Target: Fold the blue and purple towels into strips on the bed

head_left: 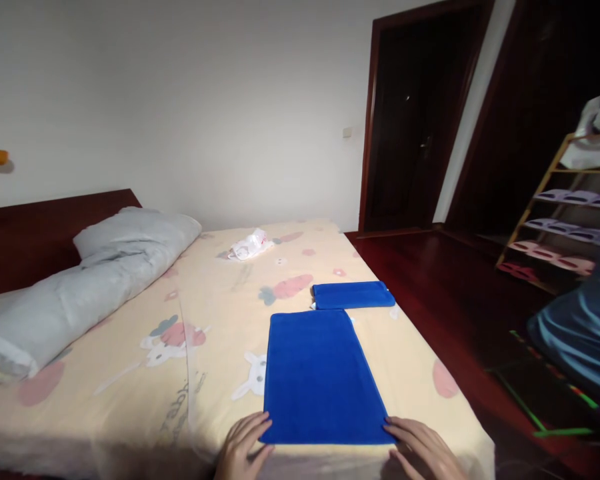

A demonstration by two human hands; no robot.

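Note:
A blue cloth (320, 380) lies spread flat on the bed, its near edge close to the bed's front. At its near left corner is my left hand (243, 448), fingertips touching the side edge and thumb apart from them. My right hand (424, 448) mirrors this at the near right corner, with fingertips on the edge and the thumb spread away. Neither hand visibly pinches the fabric. Just beyond the far edge lies a second blue cloth (353, 295), folded into a narrow rectangle.
The bed (220, 347) has a cream sheet with rabbit and carrot prints. A grey quilt (125, 260) is bunched at the left. A white plastic bag (251, 245) lies farther back. On the right stand a slipper rack (555, 193) and something draped in blue fabric (585, 327).

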